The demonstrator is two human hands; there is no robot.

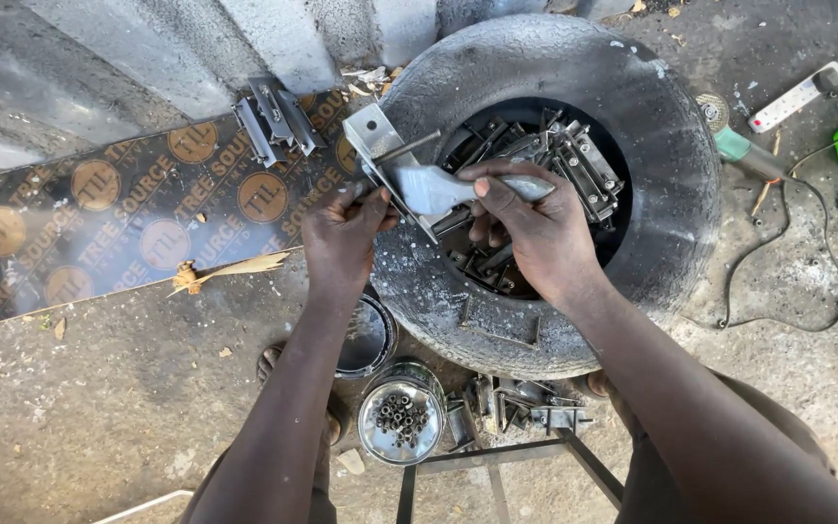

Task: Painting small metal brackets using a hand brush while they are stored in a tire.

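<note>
The floor (pixel 99 388) is bare, dusty concrete with dry leaves and scraps. A grey wall (pixel 147 58) runs along the upper left, and a printed board (pixel 128 209) lies flat at its foot with a few metal clips (pixel 275 118) on it.

A worn tyre (pixel 652 155) lies flat on the floor, filling the middle; its rim edge is nearest the person's knees. Open floor lies to the left and lower left. To the right, a cable (pixel 788 291) loops across the floor near a power strip (pixel 792 99) and a grinder (pixel 744 150).

The tyre's well holds a heap of metal parts (pixel 574 155). Over it, the left hand (pixel 341 238) pinches one end of a grey bracket (pixel 409 175), and the right hand (pixel 535 228) grips its other end. A can (pixel 402 419) by the knees holds small bolts; a dark lid (pixel 366 340) lies beside it.
</note>
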